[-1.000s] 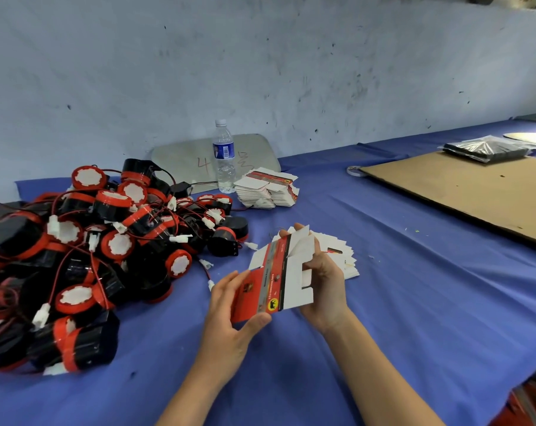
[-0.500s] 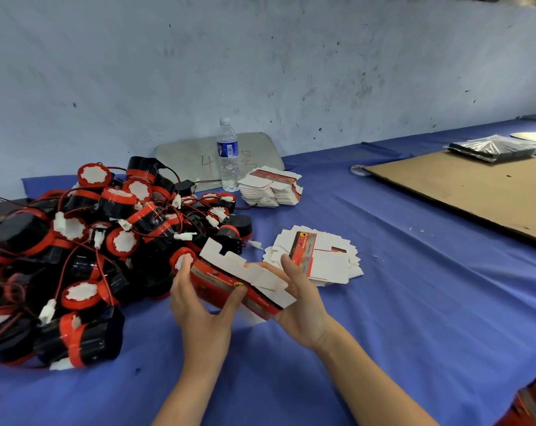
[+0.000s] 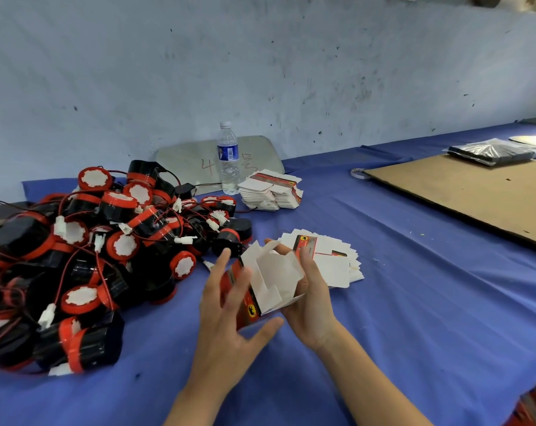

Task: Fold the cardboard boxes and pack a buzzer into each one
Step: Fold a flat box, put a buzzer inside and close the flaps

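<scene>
Item: one cardboard box (image 3: 272,278), red outside, white inside, half-formed, its flaps standing loose. It is held above the near middle of the tabletop (image 3: 414,318), between both hands.

Right hand (image 3: 312,305): cupped round the box's right side, thumb laid over the top edge, fingertips curled round the far edge. A firm hold.

Left hand (image 3: 229,318): fingers straight and spread across the box's red face, thumb stretched out beneath it. It touches the box without closing on it.

Just behind the right hand: a fanned stack of flat blanks (image 3: 334,262), partly hidden by the hand.

Left: a heap of buzzers (image 3: 91,256), black with red bands, white connectors and tangled red and black wires. The heap is cut off at the frame's left edge.

Further back: a second stack (image 3: 272,192) of blanks, beside a water bottle (image 3: 228,158) standing upright before a grey board (image 3: 183,161) propped on the wall (image 3: 260,72). A red "4" shows on the board; its other marks are unreadable.

Right: a brown cardboard sheet (image 3: 463,192) lying flat, and a plastic bag (image 3: 491,152) with dark contents at its far end.

Surface: blue cloth, creased. Wall: pale, scuffed.
</scene>
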Available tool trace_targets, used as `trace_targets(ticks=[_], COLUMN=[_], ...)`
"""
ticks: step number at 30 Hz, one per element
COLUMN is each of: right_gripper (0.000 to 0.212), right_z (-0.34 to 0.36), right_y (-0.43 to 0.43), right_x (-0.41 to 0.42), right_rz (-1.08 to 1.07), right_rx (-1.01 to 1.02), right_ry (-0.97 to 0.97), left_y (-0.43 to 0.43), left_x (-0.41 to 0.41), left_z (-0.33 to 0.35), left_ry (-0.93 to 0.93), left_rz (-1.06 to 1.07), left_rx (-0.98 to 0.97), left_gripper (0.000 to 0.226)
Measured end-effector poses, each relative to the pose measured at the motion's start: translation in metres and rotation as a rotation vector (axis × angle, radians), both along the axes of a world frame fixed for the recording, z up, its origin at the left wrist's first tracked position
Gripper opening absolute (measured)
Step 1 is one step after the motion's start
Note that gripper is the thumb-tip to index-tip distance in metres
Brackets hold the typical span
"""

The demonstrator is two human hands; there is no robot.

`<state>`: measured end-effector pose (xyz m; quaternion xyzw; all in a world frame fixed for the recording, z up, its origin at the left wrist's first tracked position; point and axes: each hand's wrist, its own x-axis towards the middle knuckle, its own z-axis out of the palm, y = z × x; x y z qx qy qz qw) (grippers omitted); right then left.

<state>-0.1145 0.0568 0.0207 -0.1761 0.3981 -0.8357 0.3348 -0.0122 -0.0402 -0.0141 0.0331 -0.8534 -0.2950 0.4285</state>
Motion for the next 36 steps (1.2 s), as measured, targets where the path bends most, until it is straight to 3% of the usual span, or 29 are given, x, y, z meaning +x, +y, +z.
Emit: trace_targets(ticks=[3, 12, 16, 20, 24, 33, 36], right_gripper=[0.068, 0.07, 0.084, 0.066, 0.041, 0.058, 0.058], right_z=[-0.002, 0.001, 0.001, -0.001, -0.002, -0.001, 0.001], right_y=[0.001, 0.003, 0.001, 0.0, 0.0, 0.001, 0.001], right_x=[0.001, 0.001, 0.0, 0.001, 0.003, 0.003, 0.006], right_rz=[0.009, 0.086, 0.137, 0.157, 0.164, 0.274, 0.28], right_rx=[-0.015, -0.075, -0.1, -0.063, -0.01, 0.0, 0.003], right_ry=[0.043, 0.082, 0.135, 0.208, 0.291, 0.341, 0.345], left_y=[0.0, 0.0, 0.001, 0.0, 0.001, 0.006, 0.006], left_x=[-0.003, -0.002, -0.001, 0.0, 0.002, 0.002, 0.002], left_z=[0.0, 0.002, 0.005, 0.006, 0.008, 0.01, 0.009], left_ry=[0.023, 0.004, 0.036, 0.06, 0.047, 0.087, 0.111], left_rz=[-0.014, 0.011, 0.013, 0.049, 0.067, 0.076, 0.032], left_rx=[-0.232, -0.206, -0.166, -0.13, -0.074, 0.073, 0.204], left_gripper=[0.052, 0.035, 0.025, 0.021, 0.034, 0.033, 0.028])
